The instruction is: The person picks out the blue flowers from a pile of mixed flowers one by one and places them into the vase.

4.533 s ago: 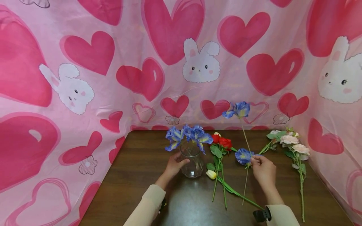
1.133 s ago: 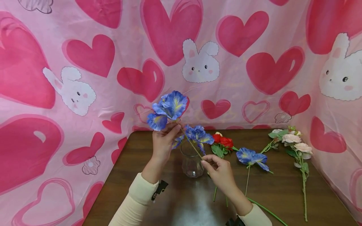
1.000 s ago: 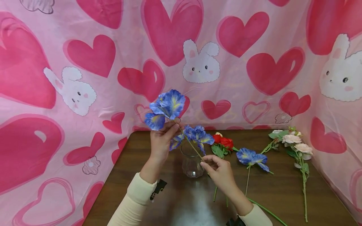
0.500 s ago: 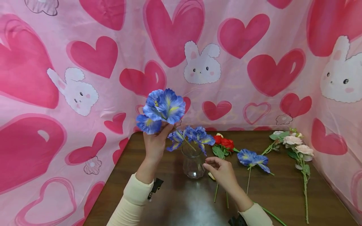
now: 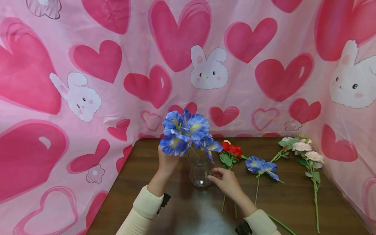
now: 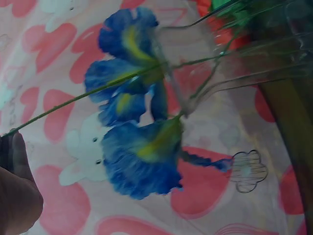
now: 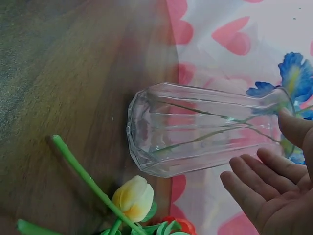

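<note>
My left hand (image 5: 166,163) pinches a blue artificial iris (image 5: 188,129) below its blossoms, its fingers mostly hidden behind the petals in the head view. In the left wrist view, the iris's thin stem (image 6: 58,105) slants from that hand into the vase mouth. The clear glass vase (image 5: 200,176) stands upright, with other blue irises (image 5: 208,145) leaning out of it. Several stems cross inside the glass in the right wrist view. Beside the vase, my right hand (image 5: 227,184) has its fingers loosely extended and holds nothing; its thumb is close to the rim.
Right of the vase lie red roses (image 5: 235,150) and a yellow-white tulip (image 7: 133,198). Further right are another blue iris (image 5: 261,166) and pale pink roses (image 5: 312,156). All rest on the dark wooden table (image 5: 129,182), before a pink heart-print cloth (image 5: 176,85).
My left hand left the vase and took the iris from my right hand, which let go of the stem. The iris has come down and right, its stem now in the vase mouth.
</note>
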